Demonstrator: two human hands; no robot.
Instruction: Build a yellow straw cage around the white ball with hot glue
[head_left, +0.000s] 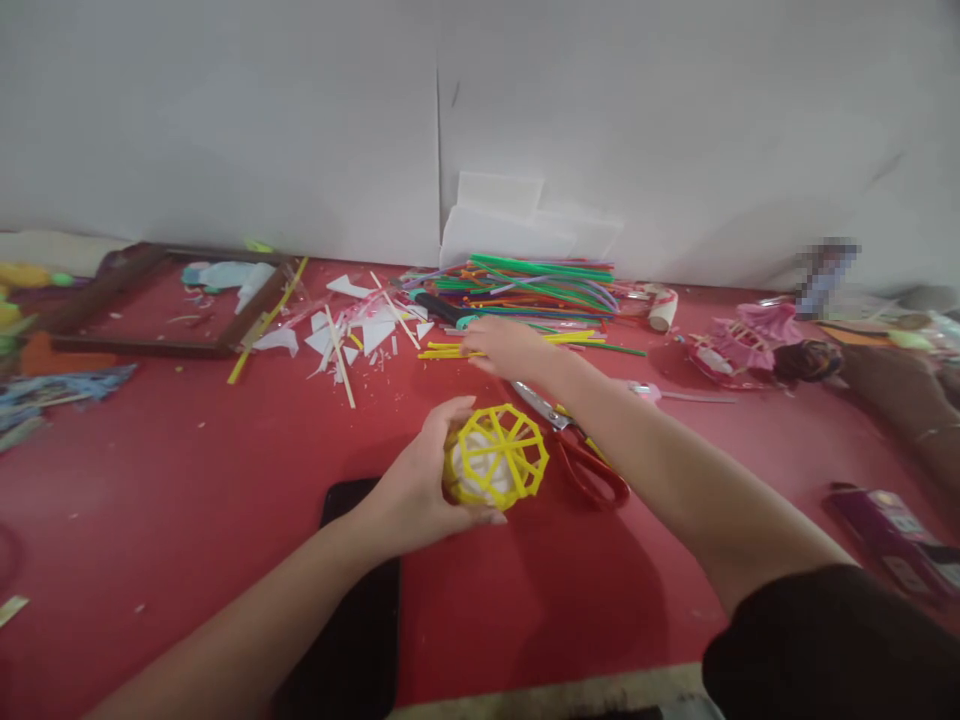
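My left hand [427,475] is wrapped around a yellow wheel-shaped craft piece [501,455], with a ring and crossing spokes at its top and something white inside. Over the middle of the table reaches my right hand [510,350], its fingers curled at the teal end of a black-and-teal tool [442,308]; their tips are partly hidden. Yellow pipe cleaners [442,352] lie under and beside that hand. Below my right forearm are red-handled scissors [592,475], partly covered by it.
Colourful pipe cleaners [540,285] are heaped at the back. Paper scraps [375,330] and sticks lie left of them, near a brown frame [150,350]. A black phone [367,640] sits under my left arm. At right are a pink craft [757,340], another person's arm [900,400] and a purple box [892,535].
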